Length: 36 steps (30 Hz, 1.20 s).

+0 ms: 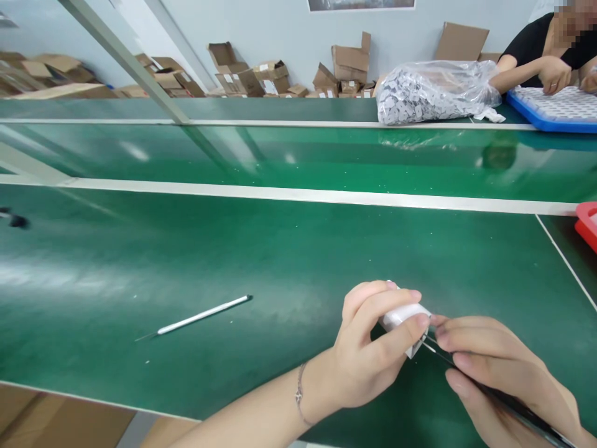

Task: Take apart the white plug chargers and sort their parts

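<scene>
My left hand (373, 348) is closed around a small white plastic part (405, 315), held just above the green table (233, 261) near its front edge. My right hand (494, 367) pinches thin dark tweezers (504, 401), whose tip touches the white part's lower right corner. The two hands meet at the part. A thin bracelet sits on my left wrist.
A white pen-like tool (203, 316) lies on the table to the left. A green conveyor belt (298, 158) runs behind. Across it, another person's hands work over a blue tray (555, 109) beside a plastic bag of small white parts (433, 90). A red tray (588, 224) sits at right.
</scene>
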Each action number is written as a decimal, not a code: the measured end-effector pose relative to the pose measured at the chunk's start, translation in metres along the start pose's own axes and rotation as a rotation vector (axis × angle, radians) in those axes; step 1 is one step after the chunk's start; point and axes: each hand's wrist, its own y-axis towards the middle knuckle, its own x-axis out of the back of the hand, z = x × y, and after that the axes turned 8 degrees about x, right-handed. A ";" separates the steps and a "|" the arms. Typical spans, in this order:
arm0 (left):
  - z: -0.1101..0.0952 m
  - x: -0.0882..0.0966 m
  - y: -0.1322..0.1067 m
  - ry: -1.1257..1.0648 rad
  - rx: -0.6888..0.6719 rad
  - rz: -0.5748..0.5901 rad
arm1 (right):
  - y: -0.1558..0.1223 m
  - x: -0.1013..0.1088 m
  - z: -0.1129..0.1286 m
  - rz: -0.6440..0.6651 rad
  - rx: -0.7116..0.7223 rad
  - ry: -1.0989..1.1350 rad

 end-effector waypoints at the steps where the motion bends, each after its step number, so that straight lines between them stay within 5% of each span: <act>1: 0.000 -0.001 0.000 0.002 -0.005 0.000 | 0.000 0.000 0.000 -0.012 -0.007 0.003; 13: 0.002 0.000 -0.003 -0.018 -0.008 0.023 | 0.005 -0.011 0.003 -0.133 -0.123 0.054; 18: 0.001 -0.001 -0.002 -0.088 0.038 0.048 | 0.004 -0.009 0.000 -0.033 -0.060 0.079; 29: 0.002 -0.001 -0.004 -0.071 0.019 0.040 | 0.002 -0.011 0.001 -0.114 -0.085 0.076; 36: 0.001 -0.001 -0.002 -0.049 0.018 0.035 | -0.006 -0.011 0.002 -0.006 -0.097 0.034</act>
